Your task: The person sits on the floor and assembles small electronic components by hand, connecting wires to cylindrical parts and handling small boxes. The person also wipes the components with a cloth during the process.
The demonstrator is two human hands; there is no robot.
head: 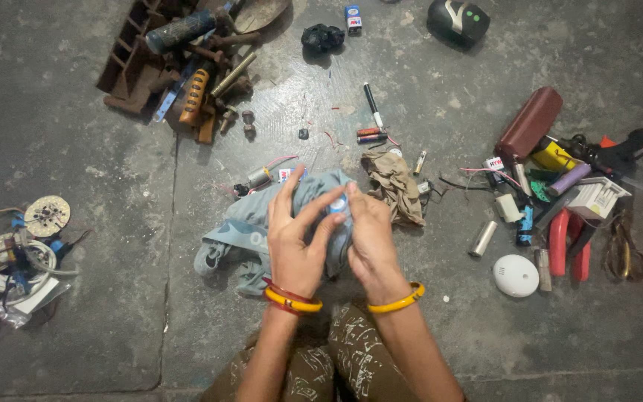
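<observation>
Blue-and-white, a small round part (338, 205) sat pinched between the left hand (297, 238) and right hand (370, 240), both closed on it above a grey-blue cloth (251, 223) on the floor (98, 149); work looked midway, tools (567, 197) untouched.

Small blue item (338, 204) mostly hidden btwn hands.

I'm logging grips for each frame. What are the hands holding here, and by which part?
Both hands, left hand and right hand, pinch a small blue-and-white object between fingertips by its sides; its exact kind cannot be told.
</observation>
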